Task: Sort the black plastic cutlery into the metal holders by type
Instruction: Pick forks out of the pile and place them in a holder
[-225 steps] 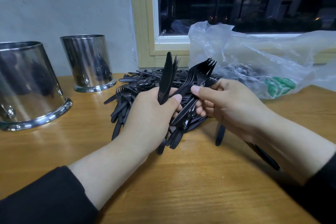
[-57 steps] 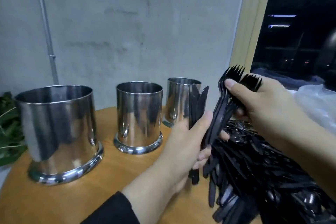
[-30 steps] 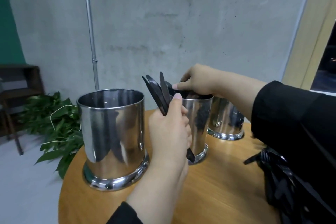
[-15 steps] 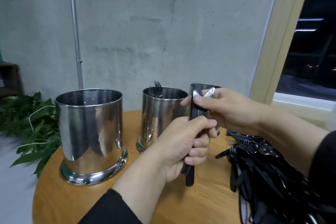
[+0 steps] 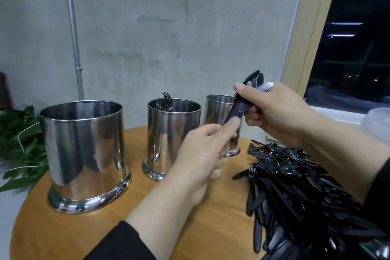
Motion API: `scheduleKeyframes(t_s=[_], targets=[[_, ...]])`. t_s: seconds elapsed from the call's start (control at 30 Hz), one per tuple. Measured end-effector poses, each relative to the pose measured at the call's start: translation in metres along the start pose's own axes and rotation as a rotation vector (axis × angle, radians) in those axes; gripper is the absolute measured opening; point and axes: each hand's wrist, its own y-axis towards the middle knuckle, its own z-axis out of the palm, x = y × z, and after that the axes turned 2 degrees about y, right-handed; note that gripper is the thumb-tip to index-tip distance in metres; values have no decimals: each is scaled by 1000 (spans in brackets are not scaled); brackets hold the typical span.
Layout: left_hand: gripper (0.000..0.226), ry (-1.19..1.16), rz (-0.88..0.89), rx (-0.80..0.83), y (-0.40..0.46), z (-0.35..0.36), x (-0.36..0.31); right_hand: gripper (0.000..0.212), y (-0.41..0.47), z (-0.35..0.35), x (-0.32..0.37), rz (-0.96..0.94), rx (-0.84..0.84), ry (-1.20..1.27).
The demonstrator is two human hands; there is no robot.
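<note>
A small bundle of black plastic spoons (image 5: pixel 247 99) is up in the air between both hands, just in front of the far right steel holder (image 5: pixel 217 110). The right hand (image 5: pixel 274 112) pinches the bowl end, thumb on top; the left hand (image 5: pixel 202 154) curls around the handle ends below. These look feather-light, thin, glossy and a bit slick, likely to fan apart, so a firm pinch mid-bundle seems the safe hold. Outward now: the middle shiny metal holder (image 5: pixel 173 133) has black forks (image 5: pixel 164 101) poking above its rim, and the large near-left steel holder (image 5: pixel 84 150) stands apart. A heap of unsorted black cutlery (image 5: pixel 295 186) crowds the round wooden table (image 5: pixel 105 228) at right. Green leaves (image 5: pixel 19 143) lie beyond the table's left edge.
</note>
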Motion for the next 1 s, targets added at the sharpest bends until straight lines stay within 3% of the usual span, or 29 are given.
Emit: scheduleKeyframes(t_s=[0.07,0.23,0.37,0.47,0.73,1.0], targets=[[56,-84,-16,-87,3,13,-1,36,0,-2,-1,-21,14,-25],[52,-99,-15,-219,42,38,1,31,12,-22,5,-67,-135,-134],[36,3,115,-257,73,47,15,47,35,-46,11,-149,-402,-273],[20,174,223,-290,85,41,46,38,64,-56,10,-183,-514,-330],[13,350,292,-246,92,31,77,41,144,-62,-31,-34,-573,-480],[12,375,283,-237,91,28,78,51,152,-57,-68,222,-405,-682]])
